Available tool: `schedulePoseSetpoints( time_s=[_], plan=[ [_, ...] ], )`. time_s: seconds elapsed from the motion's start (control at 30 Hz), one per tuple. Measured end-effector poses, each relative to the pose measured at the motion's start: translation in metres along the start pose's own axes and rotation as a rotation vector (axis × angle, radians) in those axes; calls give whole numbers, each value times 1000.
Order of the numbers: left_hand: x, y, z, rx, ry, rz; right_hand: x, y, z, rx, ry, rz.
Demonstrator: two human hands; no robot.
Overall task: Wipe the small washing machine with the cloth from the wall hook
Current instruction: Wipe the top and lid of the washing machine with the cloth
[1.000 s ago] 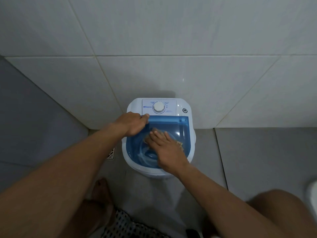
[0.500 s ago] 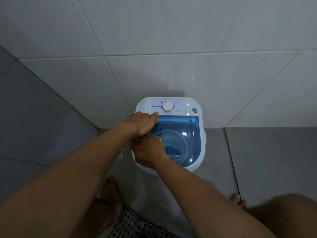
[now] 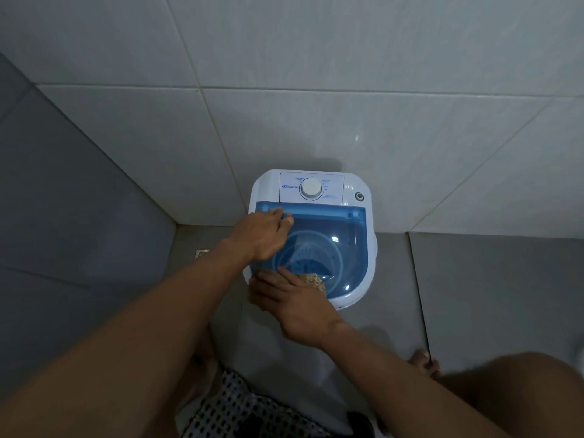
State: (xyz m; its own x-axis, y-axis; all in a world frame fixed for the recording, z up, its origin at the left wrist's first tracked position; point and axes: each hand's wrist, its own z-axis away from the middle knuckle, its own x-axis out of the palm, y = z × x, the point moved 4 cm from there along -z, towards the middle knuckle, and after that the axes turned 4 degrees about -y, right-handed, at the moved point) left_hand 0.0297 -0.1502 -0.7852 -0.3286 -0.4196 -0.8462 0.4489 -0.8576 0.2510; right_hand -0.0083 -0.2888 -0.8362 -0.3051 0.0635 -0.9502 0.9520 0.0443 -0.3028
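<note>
Head view: washing machine [image 3: 311,235] sits on the floor against the tiled wall [image 3: 316,121], at twelve o'clock from the person. Left hand [image 3: 260,235] rests loosely curled on the lid's far-left edge at ten o'clock, grasping nothing, likely to steady the light plastic body. Right hand [image 3: 294,306] presses its flat fingers on the cloth [image 3: 313,279] at the lid's near rim, six o'clock. Lid [image 3: 344,245] is smooth, glossy see-through blue; the cloth looks coarse and speckled tan, though dim light blurs it. A round white dial [image 3: 311,188] sits behind.
</note>
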Motion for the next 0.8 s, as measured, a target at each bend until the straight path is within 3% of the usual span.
schedulePoseSetpoints(
  time_s=[0.2,0.47,0.8],
  plan=[
    [21,-3,0,84,53,-6,1,5,44,51,-36,60],
    [30,-6,-3,88,88,1,-4,29,91,418,86,-85],
    [35,-10,-6,104,110,28,-32,91,77,750,275,-183]
  ],
)
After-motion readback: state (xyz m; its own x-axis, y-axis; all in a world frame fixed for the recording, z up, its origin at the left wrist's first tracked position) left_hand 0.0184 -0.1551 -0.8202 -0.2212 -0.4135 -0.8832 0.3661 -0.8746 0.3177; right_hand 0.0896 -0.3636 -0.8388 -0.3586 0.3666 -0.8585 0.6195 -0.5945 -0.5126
